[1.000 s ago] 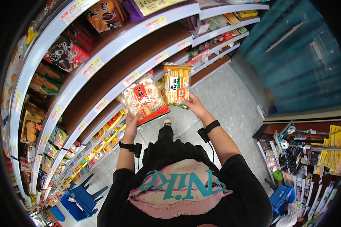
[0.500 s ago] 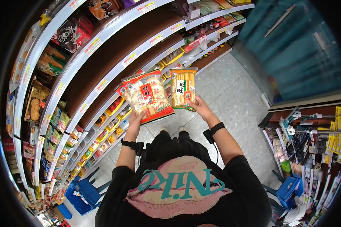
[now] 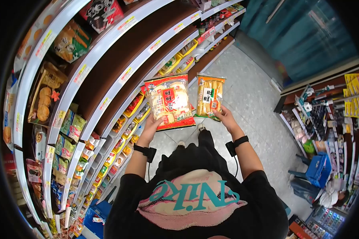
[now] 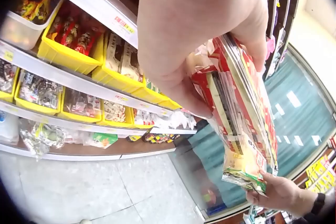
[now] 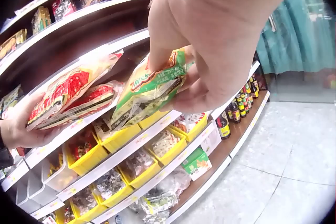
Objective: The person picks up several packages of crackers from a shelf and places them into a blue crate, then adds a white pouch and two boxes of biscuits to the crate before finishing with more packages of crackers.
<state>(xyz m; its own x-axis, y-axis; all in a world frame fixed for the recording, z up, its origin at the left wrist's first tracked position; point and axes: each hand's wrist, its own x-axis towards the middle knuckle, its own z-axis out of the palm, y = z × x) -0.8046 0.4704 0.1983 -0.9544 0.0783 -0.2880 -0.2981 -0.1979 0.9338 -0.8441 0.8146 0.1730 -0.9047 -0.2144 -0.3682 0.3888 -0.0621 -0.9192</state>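
My left hand [image 3: 150, 128] grips the lower left edge of a red-bordered clear bag of rice crackers [image 3: 169, 99]. A second red bag shows behind it, and both sit in the same grasp in the left wrist view, seen edge-on past the left hand [image 4: 205, 19]. To the right, my right hand [image 3: 228, 119] pinches the lower right corner of an orange-and-green bag of long crackers [image 3: 205, 95]. The right wrist view has that green-edged bag [image 5: 147, 90] between thumb and fingers. Both hands hold the bags up side by side, fronts facing the head camera.
Curved shelves [image 3: 143, 53] with price labels run along the left, bearing boxed snacks. Lower down are yellow bins [image 5: 123, 140] of small packets. A teal curtain [image 3: 295, 40] hangs behind glass at the back right. Blue stools [image 3: 320, 169] and a hanging-goods rack [image 3: 353, 95] stand right.
The head view has swung, so the shelves and curtain have shifted in it. Both hands and bags appear farther right, and the red bag stands straighter. Both grips stay the same.
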